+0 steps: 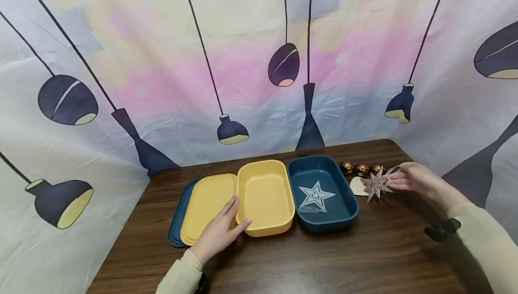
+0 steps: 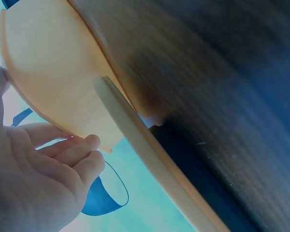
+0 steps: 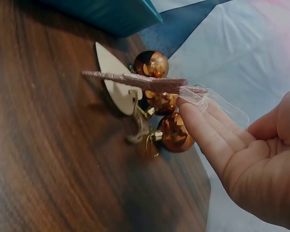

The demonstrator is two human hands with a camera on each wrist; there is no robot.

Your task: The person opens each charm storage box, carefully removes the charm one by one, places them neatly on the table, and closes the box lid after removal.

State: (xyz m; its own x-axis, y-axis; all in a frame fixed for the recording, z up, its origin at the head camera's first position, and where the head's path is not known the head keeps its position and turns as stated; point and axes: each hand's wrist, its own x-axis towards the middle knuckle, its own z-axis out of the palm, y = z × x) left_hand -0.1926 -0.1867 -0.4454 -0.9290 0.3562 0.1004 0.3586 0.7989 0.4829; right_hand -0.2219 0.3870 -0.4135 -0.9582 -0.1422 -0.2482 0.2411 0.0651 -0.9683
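Note:
My left hand (image 1: 218, 229) rests at the near left corner of a yellow box (image 1: 265, 195), thumb by its front rim and fingers along its left side. In the left wrist view the fingertips (image 2: 92, 142) lie right at the box's edge. My right hand (image 1: 421, 181) holds a pinkish glittery star ornament (image 1: 377, 184) above the table; a sheer ribbon loop (image 3: 227, 104) runs from it toward the thumb. Beneath the star are a pale wooden piece (image 3: 116, 82) with twine and several shiny copper baubles (image 1: 362, 169). A white star ornament (image 1: 317, 195) lies inside the dark blue box (image 1: 323, 224).
Left of the yellow box, a yellow lid (image 1: 208, 204) overlaps a dark blue lid (image 1: 176, 224). The boxes stand side by side on a brown wooden table (image 1: 283, 267). A cloth (image 1: 251, 69) printed with hanging lamps rises behind the table.

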